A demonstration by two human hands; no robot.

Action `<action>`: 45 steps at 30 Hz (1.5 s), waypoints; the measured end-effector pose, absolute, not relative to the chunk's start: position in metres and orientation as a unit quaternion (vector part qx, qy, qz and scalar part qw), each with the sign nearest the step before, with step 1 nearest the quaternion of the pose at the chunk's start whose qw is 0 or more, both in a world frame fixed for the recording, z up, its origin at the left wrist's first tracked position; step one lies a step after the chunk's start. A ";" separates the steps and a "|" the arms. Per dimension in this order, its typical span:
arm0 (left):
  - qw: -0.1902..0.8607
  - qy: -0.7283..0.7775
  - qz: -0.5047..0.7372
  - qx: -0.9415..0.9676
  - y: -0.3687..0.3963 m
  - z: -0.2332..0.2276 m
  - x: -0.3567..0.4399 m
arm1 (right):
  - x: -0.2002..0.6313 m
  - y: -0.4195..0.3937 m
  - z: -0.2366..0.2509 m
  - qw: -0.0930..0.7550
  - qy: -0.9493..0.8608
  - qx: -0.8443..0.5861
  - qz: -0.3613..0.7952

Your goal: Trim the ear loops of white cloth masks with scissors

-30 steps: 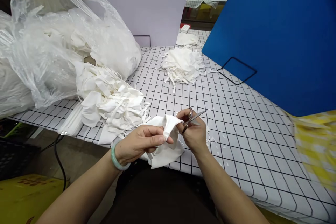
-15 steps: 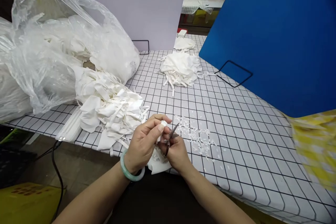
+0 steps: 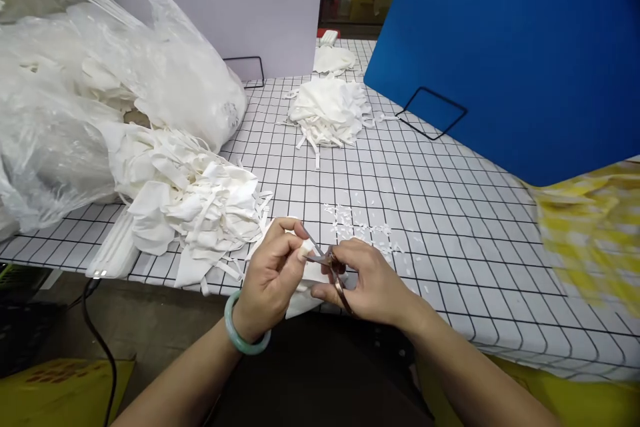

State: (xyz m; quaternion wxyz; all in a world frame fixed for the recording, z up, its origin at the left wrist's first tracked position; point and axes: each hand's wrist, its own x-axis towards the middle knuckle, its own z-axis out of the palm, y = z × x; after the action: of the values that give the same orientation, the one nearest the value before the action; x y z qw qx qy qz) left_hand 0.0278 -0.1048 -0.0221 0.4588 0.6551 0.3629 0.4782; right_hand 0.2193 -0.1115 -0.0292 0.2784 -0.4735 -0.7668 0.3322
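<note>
White cloth [image 3: 314, 272] is being pinched by the left hand [image 3: 273, 277], scissors [image 3: 328, 257] gripped by the right hand [image 3: 377, 280], near the tabletop's front edge [image 3: 480, 333].

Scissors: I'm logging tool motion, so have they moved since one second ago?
Yes. Against the blue board, the scissors have shifted left and nearer the wearer, and their blades have turned toward the left hand.
</note>
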 end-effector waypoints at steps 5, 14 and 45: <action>0.443 0.368 0.470 0.669 -0.104 -0.024 0.027 | 0.220 -0.113 -0.031 0.292 -0.765 -0.471 0.330; 0.447 0.358 0.468 0.674 -0.105 -0.025 0.031 | 0.220 -0.113 -0.031 0.300 -0.759 -0.471 0.334; 0.533 0.327 0.380 0.682 -0.101 -0.042 0.078 | 0.264 -0.155 -0.066 0.441 -0.479 -0.607 0.455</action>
State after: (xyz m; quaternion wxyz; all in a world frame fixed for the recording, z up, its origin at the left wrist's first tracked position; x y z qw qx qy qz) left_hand 0.0778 -0.1014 -0.0424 0.5327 0.6818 0.3269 0.3801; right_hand 0.2635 -0.1551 -0.0661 0.4413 -0.6075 -0.4787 0.4551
